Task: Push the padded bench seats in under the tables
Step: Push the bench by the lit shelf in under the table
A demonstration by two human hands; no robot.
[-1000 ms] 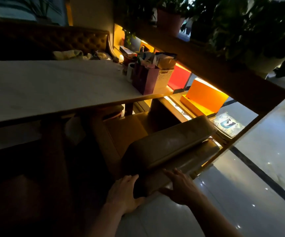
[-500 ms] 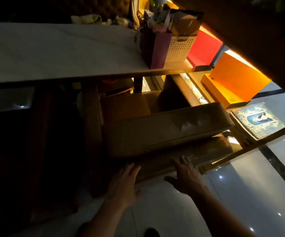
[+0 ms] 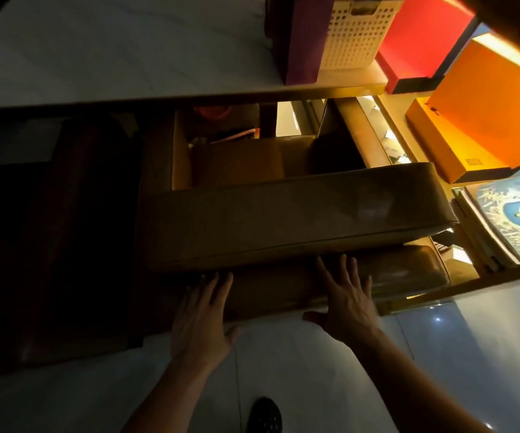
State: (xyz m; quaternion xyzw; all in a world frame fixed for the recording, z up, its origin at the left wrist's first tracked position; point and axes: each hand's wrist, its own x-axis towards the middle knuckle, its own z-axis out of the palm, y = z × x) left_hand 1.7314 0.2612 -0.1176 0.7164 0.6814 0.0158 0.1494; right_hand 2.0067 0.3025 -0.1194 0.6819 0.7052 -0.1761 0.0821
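A tan padded bench seat (image 3: pixel 290 214) stands in front of me, its far part under the pale table top (image 3: pixel 121 48). Its thick backrest pad runs left to right across the middle of the view. Below that pad is the rounded back panel of the seat (image 3: pixel 408 270). My left hand (image 3: pixel 202 320) lies flat against this back panel, fingers spread and pointing forward. My right hand (image 3: pixel 346 301) is pressed flat on the same panel further right, fingers apart and reaching up to the pad's lower seam. Neither hand grips anything.
A dark brown bench (image 3: pixel 74 239) sits to the left, mostly in shadow. On the table stand a purple bag (image 3: pixel 302 42) and a white perforated basket (image 3: pixel 355 32). Red (image 3: pixel 421 35) and orange (image 3: pixel 486 98) boxes and a blue poster (image 3: pixel 514 214) lie at right. My dark shoe (image 3: pixel 263 415) is on the glossy floor.
My view has tipped downward and come closer to the seat. Both hands have slid forward and flattened on the seat's back panel. The seat sits further in under the table edge.
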